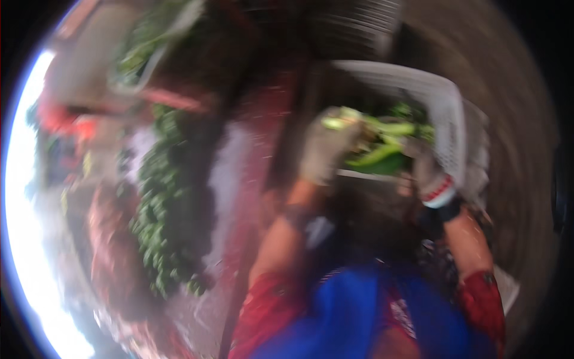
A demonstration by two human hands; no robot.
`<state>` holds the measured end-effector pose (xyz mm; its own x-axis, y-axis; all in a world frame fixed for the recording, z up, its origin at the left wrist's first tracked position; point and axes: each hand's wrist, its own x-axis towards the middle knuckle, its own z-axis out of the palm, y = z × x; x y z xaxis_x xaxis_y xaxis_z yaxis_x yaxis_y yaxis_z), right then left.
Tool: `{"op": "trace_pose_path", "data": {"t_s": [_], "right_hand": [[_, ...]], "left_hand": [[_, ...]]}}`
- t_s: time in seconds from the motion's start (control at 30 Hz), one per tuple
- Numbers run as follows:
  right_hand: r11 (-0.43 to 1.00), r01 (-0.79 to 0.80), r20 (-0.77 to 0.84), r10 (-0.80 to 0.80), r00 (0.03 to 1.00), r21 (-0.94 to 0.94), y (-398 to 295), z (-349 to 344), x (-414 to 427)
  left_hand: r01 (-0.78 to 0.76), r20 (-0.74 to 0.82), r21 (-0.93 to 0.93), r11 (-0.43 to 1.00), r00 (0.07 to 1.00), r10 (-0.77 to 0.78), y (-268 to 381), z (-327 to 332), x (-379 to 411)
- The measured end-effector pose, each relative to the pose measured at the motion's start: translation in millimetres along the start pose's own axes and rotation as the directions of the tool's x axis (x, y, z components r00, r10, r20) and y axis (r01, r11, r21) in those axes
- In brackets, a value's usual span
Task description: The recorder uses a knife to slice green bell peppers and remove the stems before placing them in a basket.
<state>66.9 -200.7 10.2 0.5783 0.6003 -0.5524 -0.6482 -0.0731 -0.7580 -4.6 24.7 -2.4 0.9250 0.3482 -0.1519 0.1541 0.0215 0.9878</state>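
My left hand (pixel 329 146), in a pale work glove, is closed around a leafy green vegetable (pixel 379 157) with pale, light-green stalks. The stalk ends show at its fingertips, while the broad green part reaches across to the right. My right hand (pixel 423 166), in a glove with a red and white cuff, is at the other side of the vegetable, its fingers against it. Blur hides whether those fingers grip it. Both hands are over the near part of a white plastic basket (pixel 450 112). Darker leaves (pixel 406 110) lie inside the basket, behind the vegetable.
Left of me runs a red-edged table (pixel 255 148), with a long heap of leafy greens (pixel 161 202) beyond its edge. Another container of greens (pixel 139 58) stands at the upper left. A second pale slatted crate (pixel 381 27) is past the basket. Brown ground (pixel 506 112) lies right.
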Motion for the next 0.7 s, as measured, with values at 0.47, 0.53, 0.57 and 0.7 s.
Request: {"op": "trace_pose_path", "data": {"t_s": [0.47,0.53,0.57,0.7], "right_hand": [[0.752,0.131,-0.316,-0.420,0.851,-0.646,-28.0,-56.8,9.5],[0.833,0.116,-0.235,-0.282,0.930,-0.541,-30.2,-47.0,12.6],[0.866,0.100,-0.181,-0.213,0.960,-0.490,-32.1,-44.2,13.9],[0.922,0.243,-0.107,-0.286,0.952,-0.300,-30.8,-38.7,23.4]], "left_hand": [[0.256,0.150,-0.726,0.638,0.965,-0.217,14.3,27.7,-9.3],[0.182,0.113,-0.505,0.844,0.983,-0.145,15.3,28.5,-12.8],[0.129,0.081,-0.407,0.904,0.991,-0.105,14.5,28.4,-14.1],[0.012,-0.130,0.124,0.992,0.991,0.005,19.4,-0.8,-39.7]]}}
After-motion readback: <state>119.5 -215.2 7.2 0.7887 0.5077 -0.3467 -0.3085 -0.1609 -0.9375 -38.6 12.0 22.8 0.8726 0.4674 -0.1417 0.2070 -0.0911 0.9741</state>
